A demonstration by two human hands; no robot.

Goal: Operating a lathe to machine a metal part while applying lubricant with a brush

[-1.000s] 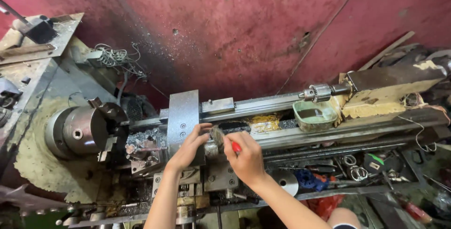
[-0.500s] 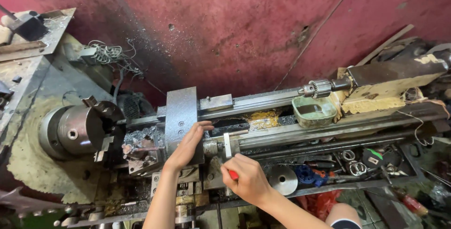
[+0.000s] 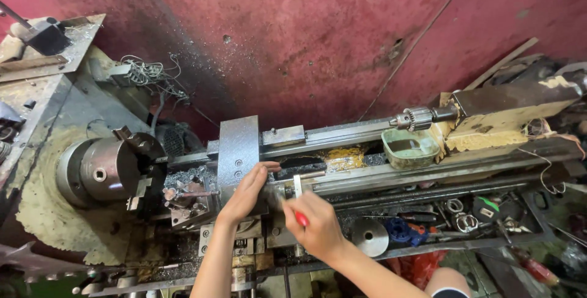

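Now the right hand is closing its fingers around a small tool with a red handle, and the tool's pale metal blade is pointing up from the grip toward the grey steel lathe bed. Just left of this grip, the left hand is lying open and flat on the grey metal carriage plate, fingers spread. Further left, the round steel chuck is sitting. To the right, a green plastic tray is resting under the drill chuck.
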